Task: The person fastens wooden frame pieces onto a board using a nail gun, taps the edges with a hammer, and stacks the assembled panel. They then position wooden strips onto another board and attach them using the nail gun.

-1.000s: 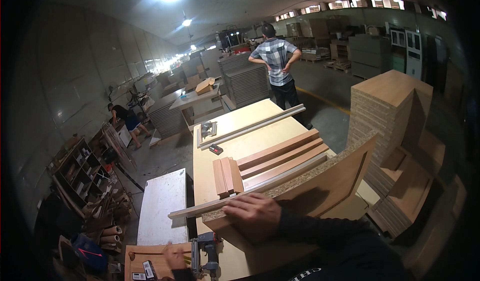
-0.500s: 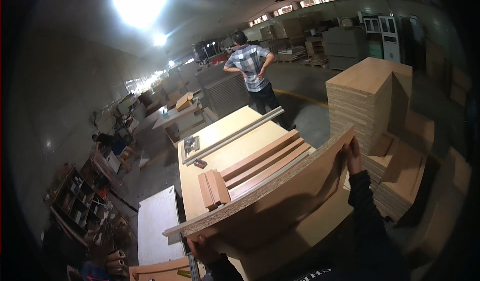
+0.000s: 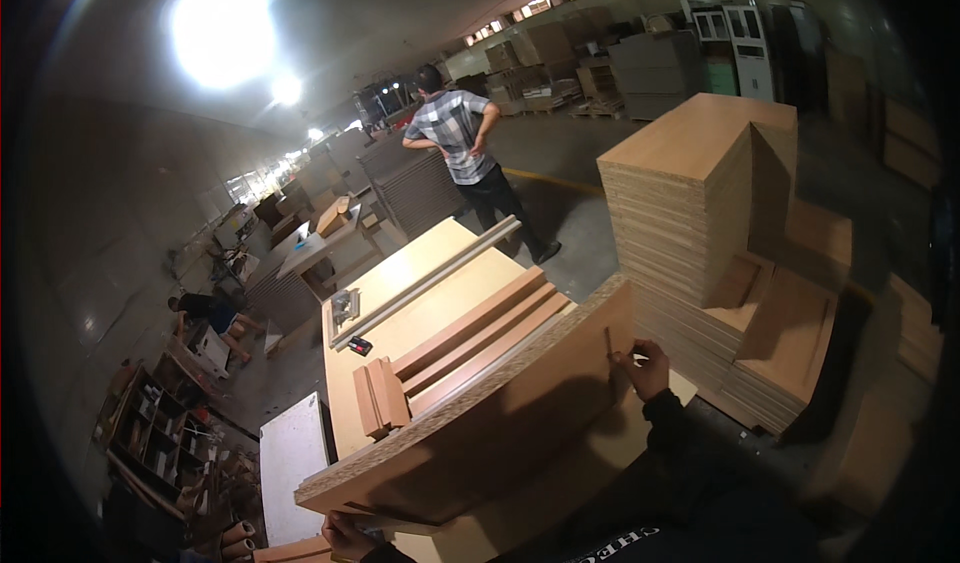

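A wood-faced chipboard panel (image 3: pixel 490 413) stands tilted on its long edge in front of me, its rough chipboard edge facing up. My left hand (image 3: pixel 348 537) is closed at its lower left corner, partly cut off by my sleeve. At the panel's right end, my right hand (image 3: pixel 645 369) has curled fingers against the face, beside a narrow dark slot (image 3: pixel 609 343). Behind the panel, several brown wooden strips (image 3: pixel 480 328) and shorter pieces (image 3: pixel 381 398) lie on a pale-topped worktable (image 3: pixel 345 398).
On the worktable lie a long grey rail (image 3: pixel 430 281), a metal tool (image 3: pixel 345 306) and a small black-and-red device (image 3: pixel 360 345). A tall stack of panels (image 3: pixel 655 213) stands at the right. One person (image 3: pixel 455 138) stands beyond the table; another (image 3: pixel 215 315) bends at the left.
The panel has shifted left and down in view, along with both hands. My right hand has slid from the panel's upper right corner down to beside the slot. The view has turned slightly.
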